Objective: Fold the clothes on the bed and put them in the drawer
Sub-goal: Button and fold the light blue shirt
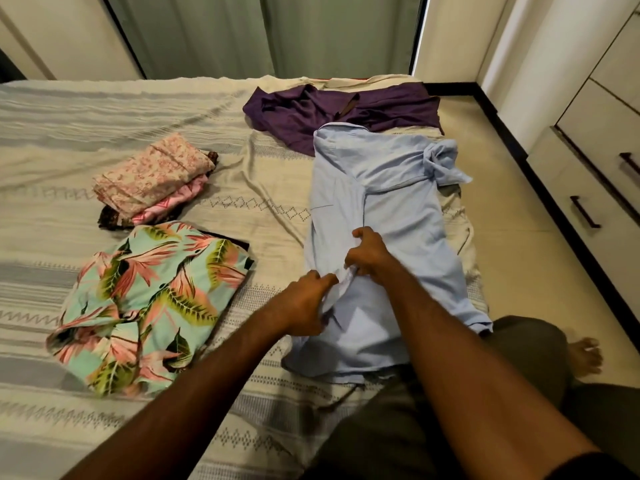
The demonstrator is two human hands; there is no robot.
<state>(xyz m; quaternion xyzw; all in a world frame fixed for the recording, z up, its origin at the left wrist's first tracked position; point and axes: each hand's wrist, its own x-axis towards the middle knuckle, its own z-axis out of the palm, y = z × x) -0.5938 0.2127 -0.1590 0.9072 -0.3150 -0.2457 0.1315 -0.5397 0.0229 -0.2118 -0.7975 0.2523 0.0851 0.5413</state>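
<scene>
Starting at the lower left of the frame, I've got the tropical-print garment [152,306] lying folded on the bed [52,133], with a dark edge of something showing from under its upper right corner. Just above it, left of centre, sits a small stack of folded pink clothes [152,178], a pale floral piece on top, brighter pink and a dark patterned one beneath. By my reckoning those are the finished folds, waiting to be carried off.

Moving to centre, my left hand [304,303] is curled tight, pinching a bunched bit of the light blue shirt [391,209] along its left side. Right beside it, my right hand [369,252] is also closed on the same shirt, fingers gripping the fabric where a fold runs. So I judge I'm mid-fold on this one: it lies lengthwise down the right part of the bed, collar at the far end, one sleeve knotted up at the upper right.

Beyond it, top centre, the purple garment [311,112] lies crumpled and unfolded; that one is left to do.

Far right edge, the drawer unit [588,188] with dark handles stands beside the bed. The lower drawers look closed; above them one may sit a little proud, I can't tell. I can't see inside any, and nothing I can see has gone in yet.
</scene>
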